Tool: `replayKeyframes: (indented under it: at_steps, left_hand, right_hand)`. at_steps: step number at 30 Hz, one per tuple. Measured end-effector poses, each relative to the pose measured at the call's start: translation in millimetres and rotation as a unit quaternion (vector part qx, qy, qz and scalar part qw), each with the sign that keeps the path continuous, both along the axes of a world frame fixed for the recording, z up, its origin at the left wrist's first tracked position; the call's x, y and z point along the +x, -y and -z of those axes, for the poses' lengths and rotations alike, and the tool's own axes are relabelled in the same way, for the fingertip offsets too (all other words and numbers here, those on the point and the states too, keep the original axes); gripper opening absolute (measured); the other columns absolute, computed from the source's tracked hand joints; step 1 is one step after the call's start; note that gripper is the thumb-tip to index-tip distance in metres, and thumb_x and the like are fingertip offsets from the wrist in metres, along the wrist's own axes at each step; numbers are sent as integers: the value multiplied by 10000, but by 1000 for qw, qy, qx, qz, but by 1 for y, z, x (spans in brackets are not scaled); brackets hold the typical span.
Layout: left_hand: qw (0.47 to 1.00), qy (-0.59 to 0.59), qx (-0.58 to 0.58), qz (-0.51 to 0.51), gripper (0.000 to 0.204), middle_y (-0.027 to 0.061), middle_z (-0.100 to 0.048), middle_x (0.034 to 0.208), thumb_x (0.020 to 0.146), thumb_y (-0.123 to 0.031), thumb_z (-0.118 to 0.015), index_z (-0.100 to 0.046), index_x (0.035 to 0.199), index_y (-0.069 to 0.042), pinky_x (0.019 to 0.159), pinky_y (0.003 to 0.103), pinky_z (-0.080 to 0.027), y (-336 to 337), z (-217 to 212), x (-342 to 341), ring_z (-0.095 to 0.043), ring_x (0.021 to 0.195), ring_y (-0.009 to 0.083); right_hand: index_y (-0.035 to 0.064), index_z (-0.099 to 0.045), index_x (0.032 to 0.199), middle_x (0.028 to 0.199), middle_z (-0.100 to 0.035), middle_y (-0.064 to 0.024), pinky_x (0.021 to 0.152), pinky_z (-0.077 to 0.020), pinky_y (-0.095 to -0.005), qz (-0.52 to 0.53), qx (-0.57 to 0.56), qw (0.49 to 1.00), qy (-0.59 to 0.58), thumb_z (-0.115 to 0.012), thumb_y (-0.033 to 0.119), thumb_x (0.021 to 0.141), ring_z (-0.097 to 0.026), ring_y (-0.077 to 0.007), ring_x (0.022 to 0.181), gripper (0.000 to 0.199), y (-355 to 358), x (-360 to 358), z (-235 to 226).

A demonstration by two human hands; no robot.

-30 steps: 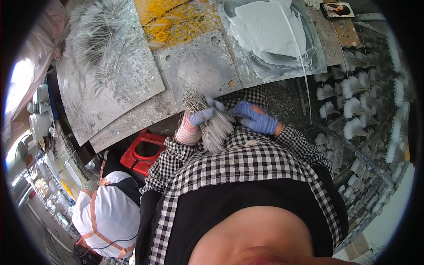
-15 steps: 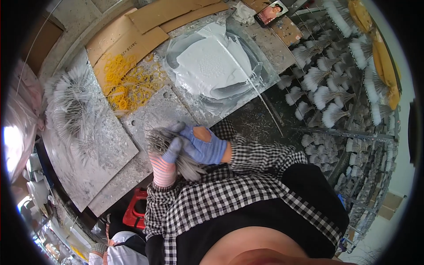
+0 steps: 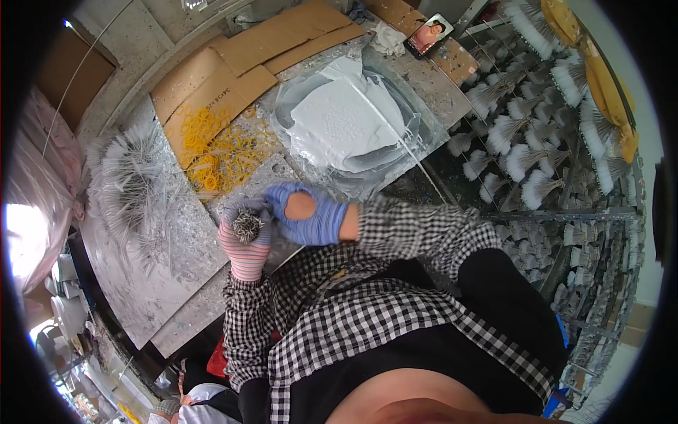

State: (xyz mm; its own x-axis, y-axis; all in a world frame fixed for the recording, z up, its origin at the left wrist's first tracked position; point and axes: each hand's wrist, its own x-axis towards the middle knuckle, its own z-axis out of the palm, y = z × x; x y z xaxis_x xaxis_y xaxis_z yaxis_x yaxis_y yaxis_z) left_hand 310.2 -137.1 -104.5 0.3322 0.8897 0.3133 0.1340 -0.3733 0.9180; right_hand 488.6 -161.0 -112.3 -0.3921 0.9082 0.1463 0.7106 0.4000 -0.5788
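My left hand [image 3: 244, 249], in a pink-and-grey striped glove, is closed around a bundle of thin wire-stemmed brushes [image 3: 248, 226]. The tangled grey wire ends of the bundle face up toward me; the rest of it is hidden in the fist. Close on its right is my right hand [image 3: 307, 214], in a blue striped glove with a hole over the back of the hand. Its grey fingertips reach to the bundle's far side, but they are blurred and partly hidden. Beyond the hands lies a pile of yellow rubber bands [image 3: 212, 159] on cardboard and board.
White paste [image 3: 346, 116] is spread on plastic sheeting, with a stick across it. Loose wire brushes [image 3: 131, 184] heap on the left board. Racks of white-tipped brush bundles [image 3: 526, 155] stand right. A phone [image 3: 428, 35] lies at the back. Another person's sleeve shows lower left.
The bundle has been turned from lying across both hands to wire ends up in my left fist. My right hand has shifted off it slightly; the left has moved slightly left.
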Motion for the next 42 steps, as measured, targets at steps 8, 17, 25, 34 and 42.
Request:
replayKeyframes:
  at_steps: [8, 17, 25, 34, 42]
  left_hand:
    - [1000, -5, 9, -24, 206, 93, -689, 1037, 858, 15, -687, -616, 1048, -22, 850, 315, -539, 2, -21, 12, -677, 901, 193]
    - [988, 96, -113, -47, 252, 98, -655, 1153, 922, -95, -651, -591, 1154, -17, 933, 322, -516, 19, -38, 35, -637, 1028, 177]
    - [957, 180, -218, -69, 327, 104, -625, 1256, 978, -193, -619, -569, 1248, -14, 1007, 328, -495, 19, -52, 3, -602, 1141, 162]
    - [982, 29, -188, 17, 636, 92, -577, 1291, 757, -227, -854, -536, 1264, -15, 1052, 414, -459, 19, 20, -22, -560, 1209, 243]
    - [939, -301, 61, 152, 833, 124, -615, 1287, 589, -508, -882, -622, 1242, -61, 1068, 465, -423, -6, -3, -47, -591, 1193, 338]
  right_hand:
    - [76, -544, 1395, 1344, -552, -146, 1124, -348, -434, -198, 94, 793, -569, -542, 438, 921, -502, -296, 1274, 596, -22, -22, -122]
    - [115, -638, 1285, 1220, -665, -141, 1019, -468, -456, -239, 290, 909, -179, -626, 570, 857, -613, -305, 1157, 625, -21, -54, -138]
    - [35, -458, 1455, 1350, -562, -200, 1083, -410, -447, -168, 98, 952, -236, -850, 577, 628, -538, -366, 1236, 1064, -44, -31, -85]
    - [48, -312, 1545, 1397, -532, -198, 1094, -417, -423, -55, -8, 972, -227, -857, 300, 723, -539, -346, 1283, 1018, -7, -14, 24]
    - [107, -402, 1502, 1277, -599, -134, 1033, -448, -431, -59, 1, 982, -181, -825, 371, 722, -597, -307, 1146, 926, 7, -14, 10]
